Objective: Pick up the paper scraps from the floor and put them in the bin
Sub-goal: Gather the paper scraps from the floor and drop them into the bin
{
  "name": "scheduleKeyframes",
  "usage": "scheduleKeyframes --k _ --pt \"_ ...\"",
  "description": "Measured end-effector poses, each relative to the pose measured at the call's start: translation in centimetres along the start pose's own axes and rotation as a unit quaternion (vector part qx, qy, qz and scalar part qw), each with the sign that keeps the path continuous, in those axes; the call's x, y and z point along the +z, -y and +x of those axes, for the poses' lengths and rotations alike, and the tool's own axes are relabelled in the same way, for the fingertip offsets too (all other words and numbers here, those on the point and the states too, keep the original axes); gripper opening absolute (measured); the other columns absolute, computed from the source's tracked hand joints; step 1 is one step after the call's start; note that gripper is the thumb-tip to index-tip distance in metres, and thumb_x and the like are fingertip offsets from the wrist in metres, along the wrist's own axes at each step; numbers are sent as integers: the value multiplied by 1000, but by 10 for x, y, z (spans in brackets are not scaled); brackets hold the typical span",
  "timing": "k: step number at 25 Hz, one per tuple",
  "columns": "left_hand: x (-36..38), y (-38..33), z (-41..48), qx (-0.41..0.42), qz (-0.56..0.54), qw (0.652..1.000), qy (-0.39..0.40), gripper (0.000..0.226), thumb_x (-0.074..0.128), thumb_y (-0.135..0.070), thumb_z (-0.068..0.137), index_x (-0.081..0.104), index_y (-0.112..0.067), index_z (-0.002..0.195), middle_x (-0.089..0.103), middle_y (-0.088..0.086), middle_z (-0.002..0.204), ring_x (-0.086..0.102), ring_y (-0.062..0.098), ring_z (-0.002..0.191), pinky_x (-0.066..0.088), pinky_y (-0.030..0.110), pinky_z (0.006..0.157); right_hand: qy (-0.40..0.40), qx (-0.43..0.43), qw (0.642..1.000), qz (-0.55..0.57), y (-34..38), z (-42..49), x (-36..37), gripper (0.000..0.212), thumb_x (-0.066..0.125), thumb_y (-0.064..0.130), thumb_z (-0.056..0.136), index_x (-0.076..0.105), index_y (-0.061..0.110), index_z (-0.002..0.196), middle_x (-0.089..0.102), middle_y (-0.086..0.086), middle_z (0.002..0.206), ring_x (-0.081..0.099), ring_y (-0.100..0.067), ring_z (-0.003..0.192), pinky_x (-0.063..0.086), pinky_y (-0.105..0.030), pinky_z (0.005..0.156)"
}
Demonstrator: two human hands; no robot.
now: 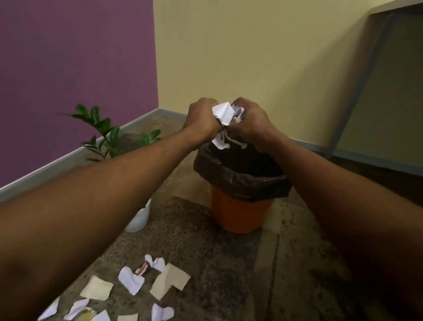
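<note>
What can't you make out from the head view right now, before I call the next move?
- Inside of the bin: hidden by its dark liner and the camera angle; contents unknown.
- Paper wad: mostly covered by the left hand and right hand; piece count unclear.
- Floor scraps: some cut off by the bottom edge, some possibly behind the left forearm.
- Dark wrapper: too small to identify.

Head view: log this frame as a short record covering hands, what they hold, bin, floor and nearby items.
left hand: closed on the paper wad
right hand: closed on the same wad
paper wad: crumpled white scraps, held above the bin's opening, strips hanging down
bin: orange, dark liner folded over the rim, upright on the floor
floor scraps: several white and cream pieces lying in the foreground, not yet picked up
potted plant: left of the bin, by the purple wall
</note>
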State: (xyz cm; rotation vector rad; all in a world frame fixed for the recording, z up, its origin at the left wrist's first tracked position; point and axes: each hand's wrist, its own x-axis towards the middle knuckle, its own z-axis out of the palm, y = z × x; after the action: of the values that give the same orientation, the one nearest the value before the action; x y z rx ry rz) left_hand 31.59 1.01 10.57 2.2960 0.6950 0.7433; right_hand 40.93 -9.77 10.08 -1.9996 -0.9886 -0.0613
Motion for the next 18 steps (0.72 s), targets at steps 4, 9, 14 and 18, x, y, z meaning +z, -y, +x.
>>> scheduleKeyframes --k 4,9,14,18 --pt "44 -9 12 17 -10 1000 -3 7 64 -13 85 63 -7 86 65 11 91 56 27 81 37 28 65 -37 9 999 -26 -38 8 -8 21 69 9 82 66 -3 100 69 -12 86 60 -26 77 45 -31 69" --pt "90 4 20 -8 31 995 93 26 68 -26 89 71 -4 103 73 18 108 69 33 102 41 29 72 22 37 994 -103 -91 7 3 37 72 10 86 63 -4 118 69 -23 114 63 -41 108 46 -37 90" --pt "106 19 26 -24 84 980 180 50 79 -24 78 63 0 119 68 19 118 65 35 108 47 36 76 83 115 979 -146 -124 8 15 59 74 40 87 51 11 134 52 -21 134 56 -34 116 43 -32 86" --pt "105 26 26 -42 64 981 180 74 90 -25 71 51 -6 131 56 7 124 54 23 111 48 36 90 106 132 964 -204 -131 10 8 82 87 37 77 44 15 143 42 -18 142 57 -35 119 48 -35 96"
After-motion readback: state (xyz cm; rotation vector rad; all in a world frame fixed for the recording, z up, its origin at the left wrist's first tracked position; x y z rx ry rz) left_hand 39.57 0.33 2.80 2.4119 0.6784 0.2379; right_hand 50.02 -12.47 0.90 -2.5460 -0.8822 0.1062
